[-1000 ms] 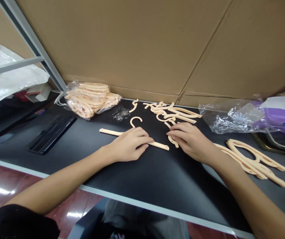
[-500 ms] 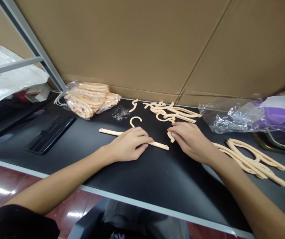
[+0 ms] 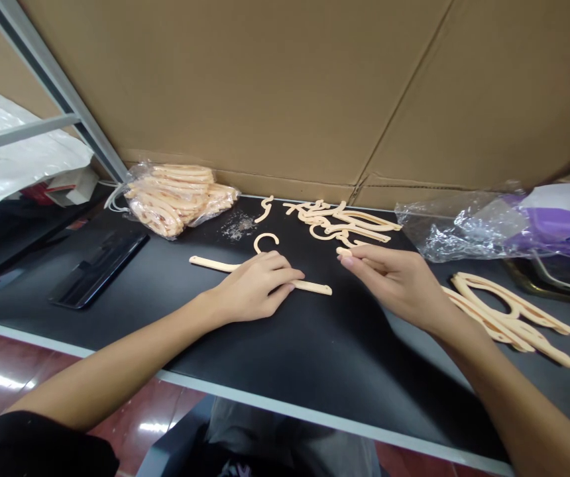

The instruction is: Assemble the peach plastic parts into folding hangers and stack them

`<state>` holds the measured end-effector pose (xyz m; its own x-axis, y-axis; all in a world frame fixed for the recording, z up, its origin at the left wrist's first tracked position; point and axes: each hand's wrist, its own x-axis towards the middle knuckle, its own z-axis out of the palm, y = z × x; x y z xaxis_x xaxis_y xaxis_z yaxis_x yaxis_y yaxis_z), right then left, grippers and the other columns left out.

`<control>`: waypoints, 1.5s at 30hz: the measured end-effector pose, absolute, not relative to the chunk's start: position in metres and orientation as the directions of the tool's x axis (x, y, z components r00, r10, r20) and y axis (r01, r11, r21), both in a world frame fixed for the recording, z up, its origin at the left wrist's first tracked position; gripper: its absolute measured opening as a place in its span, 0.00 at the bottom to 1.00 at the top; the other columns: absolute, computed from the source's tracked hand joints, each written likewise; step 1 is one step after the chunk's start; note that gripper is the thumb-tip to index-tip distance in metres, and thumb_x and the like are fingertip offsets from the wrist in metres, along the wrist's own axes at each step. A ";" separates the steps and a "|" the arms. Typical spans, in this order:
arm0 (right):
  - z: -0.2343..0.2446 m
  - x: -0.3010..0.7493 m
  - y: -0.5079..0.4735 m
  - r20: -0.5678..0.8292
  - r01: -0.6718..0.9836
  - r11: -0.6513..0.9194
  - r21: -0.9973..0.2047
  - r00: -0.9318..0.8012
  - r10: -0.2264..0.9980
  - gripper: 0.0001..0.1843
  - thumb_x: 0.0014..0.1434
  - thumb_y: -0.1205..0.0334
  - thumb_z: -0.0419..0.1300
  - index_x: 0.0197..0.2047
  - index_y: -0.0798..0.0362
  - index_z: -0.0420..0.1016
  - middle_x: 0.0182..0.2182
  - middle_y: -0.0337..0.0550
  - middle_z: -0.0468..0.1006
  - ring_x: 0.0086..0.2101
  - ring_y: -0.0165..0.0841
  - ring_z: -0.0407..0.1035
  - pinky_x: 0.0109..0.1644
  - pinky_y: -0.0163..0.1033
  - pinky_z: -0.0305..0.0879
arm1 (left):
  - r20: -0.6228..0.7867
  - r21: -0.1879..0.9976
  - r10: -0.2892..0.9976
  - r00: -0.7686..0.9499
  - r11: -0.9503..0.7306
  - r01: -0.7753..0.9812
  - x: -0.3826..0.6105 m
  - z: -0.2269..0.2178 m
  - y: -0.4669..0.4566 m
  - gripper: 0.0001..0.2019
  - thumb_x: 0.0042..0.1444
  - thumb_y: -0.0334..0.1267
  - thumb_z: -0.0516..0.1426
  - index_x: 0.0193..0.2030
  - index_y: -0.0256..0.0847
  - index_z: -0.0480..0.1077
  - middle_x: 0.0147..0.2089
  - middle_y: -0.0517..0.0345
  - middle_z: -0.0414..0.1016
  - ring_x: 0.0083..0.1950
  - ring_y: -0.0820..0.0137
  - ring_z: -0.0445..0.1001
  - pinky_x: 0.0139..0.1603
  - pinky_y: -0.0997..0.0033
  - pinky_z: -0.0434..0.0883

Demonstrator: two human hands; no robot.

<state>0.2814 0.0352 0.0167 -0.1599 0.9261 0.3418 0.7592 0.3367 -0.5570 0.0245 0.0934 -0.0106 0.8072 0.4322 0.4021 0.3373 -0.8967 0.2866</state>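
My left hand (image 3: 254,286) lies over a long cream wooden bar (image 3: 213,265) on the black table (image 3: 315,358), fingers closed down on its middle. A cream hook piece (image 3: 266,240) rests just behind that hand. My right hand (image 3: 394,279) is lifted slightly off the table, fingers pinched on a small cream curved piece (image 3: 343,252) whose tip shows at the fingertips. A loose heap of similar cream pieces (image 3: 341,224) lies just behind the right hand.
A clear bag of cream pieces (image 3: 175,193) sits at the back left, beside a black phone (image 3: 99,266). Assembled cream hanger shapes (image 3: 508,317) lie at the right. Crumpled clear plastic (image 3: 456,226) and a purple pack (image 3: 568,228) sit behind them. Cardboard (image 3: 285,86) walls the back.
My right hand has picked the small curved piece up off the table and raised it, turning the palm inward. My left hand has stayed on the bar.
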 end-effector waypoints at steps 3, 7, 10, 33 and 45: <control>0.018 0.280 0.036 0.294 0.733 0.342 -0.588 -0.200 0.935 0.18 0.68 0.48 0.52 0.36 0.51 0.76 0.29 0.39 0.75 0.29 0.31 0.66 0.34 0.36 0.60 | 0.390 0.303 0.464 0.795 -0.880 0.365 0.025 -0.010 0.094 0.13 0.67 0.33 0.52 0.51 0.36 0.76 0.44 0.49 0.77 0.46 0.65 0.74 0.50 0.62 0.73; 0.015 0.279 0.038 0.244 0.728 0.343 -0.594 -0.244 0.939 0.19 0.69 0.49 0.50 0.32 0.51 0.70 0.25 0.35 0.69 0.27 0.29 0.62 0.32 0.36 0.57 | 0.347 0.345 0.509 0.788 -0.850 0.397 0.034 -0.003 0.088 0.14 0.66 0.38 0.54 0.55 0.36 0.74 0.50 0.48 0.77 0.51 0.63 0.74 0.55 0.60 0.72; 0.011 0.276 0.038 0.193 0.692 0.335 -0.640 -0.277 0.941 0.19 0.70 0.49 0.49 0.30 0.50 0.65 0.22 0.32 0.64 0.25 0.28 0.59 0.31 0.35 0.54 | 0.259 0.292 0.496 0.829 -0.858 0.422 0.046 0.004 0.085 0.15 0.67 0.41 0.54 0.54 0.37 0.73 0.53 0.47 0.75 0.53 0.61 0.73 0.56 0.58 0.71; 0.006 0.271 0.030 0.254 0.810 0.421 -0.408 -0.343 0.905 0.17 0.71 0.55 0.46 0.31 0.51 0.65 0.22 0.36 0.68 0.23 0.29 0.62 0.30 0.37 0.50 | 0.401 0.430 0.542 0.739 -0.823 0.370 0.051 -0.003 0.090 0.04 0.66 0.36 0.55 0.42 0.39 0.68 0.37 0.58 0.77 0.36 0.71 0.76 0.38 0.73 0.70; -0.001 0.268 0.026 0.317 0.879 0.462 -0.122 -0.406 0.857 0.18 0.71 0.58 0.46 0.33 0.52 0.70 0.23 0.40 0.76 0.21 0.32 0.69 0.26 0.38 0.44 | 0.458 0.342 0.504 0.733 -0.860 0.378 0.051 -0.006 0.090 0.04 0.66 0.33 0.54 0.41 0.37 0.69 0.35 0.57 0.77 0.32 0.72 0.75 0.34 0.73 0.68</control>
<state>0.2679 0.0261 -0.0009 -0.4063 0.8569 0.3173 0.8785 0.4618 -0.1223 0.0513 0.0902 -0.0056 0.7325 0.5039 0.4577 0.3784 -0.8603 0.3416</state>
